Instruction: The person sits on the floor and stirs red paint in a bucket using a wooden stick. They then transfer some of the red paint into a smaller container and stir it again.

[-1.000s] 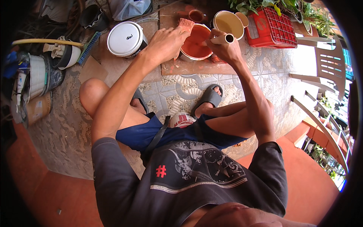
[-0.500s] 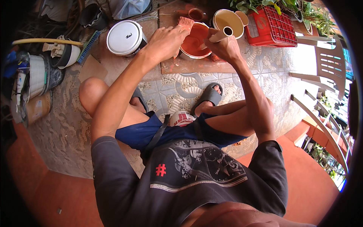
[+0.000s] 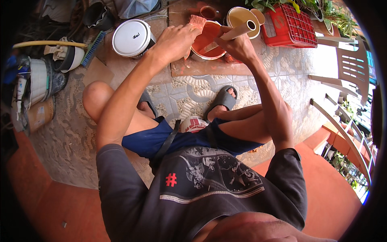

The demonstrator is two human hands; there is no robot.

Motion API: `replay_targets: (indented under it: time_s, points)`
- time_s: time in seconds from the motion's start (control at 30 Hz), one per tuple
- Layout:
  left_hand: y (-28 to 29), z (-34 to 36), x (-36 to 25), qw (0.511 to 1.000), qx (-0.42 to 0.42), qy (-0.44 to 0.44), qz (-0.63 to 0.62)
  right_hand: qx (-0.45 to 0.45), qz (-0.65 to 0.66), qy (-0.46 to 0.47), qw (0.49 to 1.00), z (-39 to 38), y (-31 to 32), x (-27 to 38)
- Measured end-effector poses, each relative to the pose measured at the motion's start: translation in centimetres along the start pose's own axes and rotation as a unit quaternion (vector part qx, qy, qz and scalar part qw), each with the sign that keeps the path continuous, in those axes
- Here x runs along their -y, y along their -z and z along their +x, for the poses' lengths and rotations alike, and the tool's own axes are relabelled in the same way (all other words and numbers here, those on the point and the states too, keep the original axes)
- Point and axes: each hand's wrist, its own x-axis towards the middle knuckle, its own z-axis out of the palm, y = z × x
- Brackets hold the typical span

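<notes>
My left hand point(image 3: 174, 43) is closed on a paintbrush point(image 3: 197, 22), its orange-stained bristles upward, at the left side of a bucket of orange-red paint point(image 3: 206, 40). My right hand point(image 3: 237, 45) grips a pale tubular stick point(image 3: 242, 30) that slants down into that paint; its round upper end shows its opening. The bucket stands on a stained brown board point(image 3: 213, 69). Behind it are a small brown pot point(image 3: 208, 11) and a cream bucket point(image 3: 241, 20). A white lidded bucket point(image 3: 130, 37) sits to the left of my left hand.
A blue-bristled broom point(image 3: 92, 49), stacked containers point(image 3: 38, 80) and a dark pot point(image 3: 97, 17) line the left. Upper right are a red crate point(image 3: 288, 28) and plants; at right, a plastic chair point(image 3: 348, 68) and railing. I sit low on patterned tiles point(image 3: 185, 92), legs spread.
The stick in my right hand has tilted, its top moving right and up, showing more length in the paint. My left hand and brush stay at the bucket's left.
</notes>
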Motion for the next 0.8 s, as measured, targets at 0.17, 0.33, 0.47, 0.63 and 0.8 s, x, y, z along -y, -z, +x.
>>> replay_targets:
  time_s: [0.17,0.33,0.47,0.63,0.8]
  points:
    - [-0.1,0.3,-0.1,1.0,-0.004,-0.011,-0.009,-0.025,0.019,0.016,0.999,-0.2,-1.2,-0.6]
    - [0.1,0.1,0.0,1.0,0.0,-0.005,-0.017,-0.015,-0.075,-0.011,0.997,-0.4,-0.4,-0.1]
    - [0.0,0.2,-0.1,1.0,0.007,-0.006,-0.009,-0.041,-0.003,0.05,0.998,0.0,-0.8,-0.9]
    - [-0.4,0.2,0.0,1.0,0.009,-0.006,-0.005,-0.042,0.019,0.001,0.999,-0.2,-0.6,-0.9]
    - [-0.3,0.3,0.0,1.0,0.004,-0.008,-0.001,-0.021,-0.098,0.005,0.995,-0.5,-0.9,-1.4]
